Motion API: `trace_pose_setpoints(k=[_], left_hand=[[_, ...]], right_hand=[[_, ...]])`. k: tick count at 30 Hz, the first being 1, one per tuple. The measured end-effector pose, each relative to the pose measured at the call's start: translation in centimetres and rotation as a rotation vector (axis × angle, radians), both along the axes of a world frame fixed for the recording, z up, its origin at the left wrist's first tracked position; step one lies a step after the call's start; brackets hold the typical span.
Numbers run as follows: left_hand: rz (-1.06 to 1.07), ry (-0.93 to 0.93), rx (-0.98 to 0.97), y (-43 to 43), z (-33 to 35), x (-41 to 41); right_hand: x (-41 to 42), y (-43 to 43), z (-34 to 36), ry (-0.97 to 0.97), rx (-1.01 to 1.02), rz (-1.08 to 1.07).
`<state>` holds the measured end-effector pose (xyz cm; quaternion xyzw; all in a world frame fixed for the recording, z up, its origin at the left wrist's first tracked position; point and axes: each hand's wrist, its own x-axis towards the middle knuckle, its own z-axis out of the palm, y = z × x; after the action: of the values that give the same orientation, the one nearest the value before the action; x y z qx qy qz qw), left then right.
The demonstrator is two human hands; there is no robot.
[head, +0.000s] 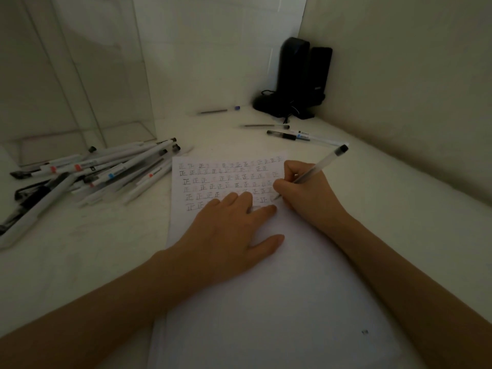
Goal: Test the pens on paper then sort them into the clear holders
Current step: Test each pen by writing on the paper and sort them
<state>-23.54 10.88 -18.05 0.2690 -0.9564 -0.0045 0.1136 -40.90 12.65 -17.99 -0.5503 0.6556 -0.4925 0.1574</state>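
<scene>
At the far left the clear holders (80, 89) stand empty, as far as the dim light shows, and the heap of pens (106, 174) lies loose on the bench (80, 249) just in front of them. A careless reach there could roll tested and untested pens together. In the middle, the paper (266, 302) could slide or wrinkle under the stroke if the pressing palm lifts, and fresh ink in the last rows could smear under the fingers resting on them. The left hand (231, 235) lies flat and open, fingers straight, pressing the sheet down over the lower rows of marks. Just beside it, the right hand (300, 187) has its fingers curled round a clear pen (322, 163), tip on the paper at the end of the last row. A few loose pens (288, 135) lie well beyond, to the right.
</scene>
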Motion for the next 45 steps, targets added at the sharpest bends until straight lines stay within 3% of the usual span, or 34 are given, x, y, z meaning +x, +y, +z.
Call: trace_pose_setpoints(k=[13,17,20,22,27,31,35,39,45], left_hand=[[-0.045,0.066,0.004,-0.2,-0.3,0.1],[-0.016,0.291,0.236,0.0,-0.3,0.1],[0.124,0.46,0.535,-0.5,-0.2,-0.2],[0.11,0.504,0.559,-0.9,-0.1,-0.1],[0.092,0.557,0.53,-1.5,0.2,0.6],[0.132,0.614,0.574,-1.7,0.1,0.7],[0.133,0.65,0.587,-1.7,0.0,0.7],[0.135,0.686,0.591,-1.8,0.1,0.7],[0.123,0.684,0.601,-1.7,0.2,0.6]], right_hand=[[0.0,0.3,0.2,0.002,-0.013,-0.049],[0.0,0.7,0.9,-0.12,-0.089,-0.102],[-0.4,0.8,0.5,-0.017,-0.09,-0.094],[-0.5,0.8,0.5,0.029,-0.09,-0.09],[-0.3,0.8,1.5,-0.095,-0.167,-0.037],[-0.2,0.9,1.2,0.043,-0.165,-0.089],[0.3,1.2,1.6,-0.074,-0.187,-0.075],[1.1,1.7,1.8,-0.336,-0.176,0.105],[2.0,1.5,1.7,-0.405,-0.155,0.206]])
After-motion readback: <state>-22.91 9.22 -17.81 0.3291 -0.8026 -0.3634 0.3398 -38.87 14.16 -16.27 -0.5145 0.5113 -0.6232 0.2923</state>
